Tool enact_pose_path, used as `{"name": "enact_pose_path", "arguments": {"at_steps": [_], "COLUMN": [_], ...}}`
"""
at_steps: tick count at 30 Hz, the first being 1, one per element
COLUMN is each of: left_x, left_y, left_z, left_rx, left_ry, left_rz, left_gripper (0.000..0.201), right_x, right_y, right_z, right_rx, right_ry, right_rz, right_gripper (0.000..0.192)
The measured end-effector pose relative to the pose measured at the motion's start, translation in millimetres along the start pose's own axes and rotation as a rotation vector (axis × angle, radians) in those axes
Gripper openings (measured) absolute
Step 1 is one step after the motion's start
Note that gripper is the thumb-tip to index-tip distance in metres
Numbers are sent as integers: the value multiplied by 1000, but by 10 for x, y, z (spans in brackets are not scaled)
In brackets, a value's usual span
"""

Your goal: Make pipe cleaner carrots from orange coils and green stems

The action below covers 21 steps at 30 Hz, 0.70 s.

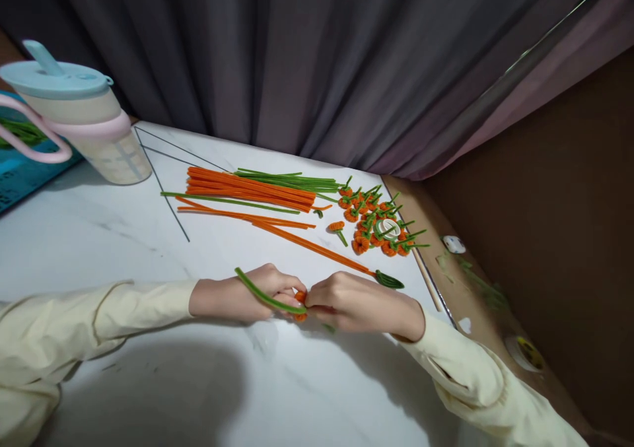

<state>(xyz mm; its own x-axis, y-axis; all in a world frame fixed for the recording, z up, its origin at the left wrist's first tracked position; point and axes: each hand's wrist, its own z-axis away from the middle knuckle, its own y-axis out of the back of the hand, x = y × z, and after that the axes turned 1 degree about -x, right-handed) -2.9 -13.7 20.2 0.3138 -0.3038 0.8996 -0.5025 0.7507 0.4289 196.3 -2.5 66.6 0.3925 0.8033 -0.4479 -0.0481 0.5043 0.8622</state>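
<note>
While both cream sleeves lie along the near part of the table [99, 236], the left hand [242, 295] and right hand [354, 302] meet fingertip to fingertip over a small orange coil [300, 296]. Both hands are closed on it, pinching the fuzzy coil between them. A green stem [262, 295], a bent fuzzy pipe cleaner, arcs across the left hand's fingers into the coil. The tabletop is smooth white marble with faint grey veins, and it lies bare and wide nearer than the coil.

Beyond the coil, a long orange pipe cleaner [317, 245] runs slantwise, its near end by the right hand's knuckles, next to a dark green loop [389, 280]. Farther beyond lies a flat sheaf of straight orange cleaners [247, 189] with thin green cleaners [292, 181] behind it. Right of the sheaf sits a heap of finished coils [379, 226], close to the table's right edge, where a wooden ledge [475, 282] begins. Far left of the coil stands a translucent plastic jug [84, 123] with a pale blue lid. A grey pleated curtain [321, 57] closes the far edge.
</note>
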Motion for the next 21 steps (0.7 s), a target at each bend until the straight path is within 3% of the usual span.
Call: {"name": "enact_pose_path", "arguments": {"at_steps": [8,12,17,21], "left_x": [90,113,102,116], "left_y": [12,19,-8,-33], "left_z": [22,30,67,89], "left_rx": [0,-18,-18,10], "left_ry": [-6,24,4,-19], "left_rz": [-148,-222,-249,-276], "left_gripper": [11,16,17,16], "right_x": [-9,-67,-184,-171], "right_y": [-29,-57,-53,-46], "right_z": [14,62,85,70], "right_rx": [118,143,50,0], "right_ry": [-120,-157,-151,-152], "right_rz": [-219,-116,80,57], "right_gripper": [18,15,12,12]}}
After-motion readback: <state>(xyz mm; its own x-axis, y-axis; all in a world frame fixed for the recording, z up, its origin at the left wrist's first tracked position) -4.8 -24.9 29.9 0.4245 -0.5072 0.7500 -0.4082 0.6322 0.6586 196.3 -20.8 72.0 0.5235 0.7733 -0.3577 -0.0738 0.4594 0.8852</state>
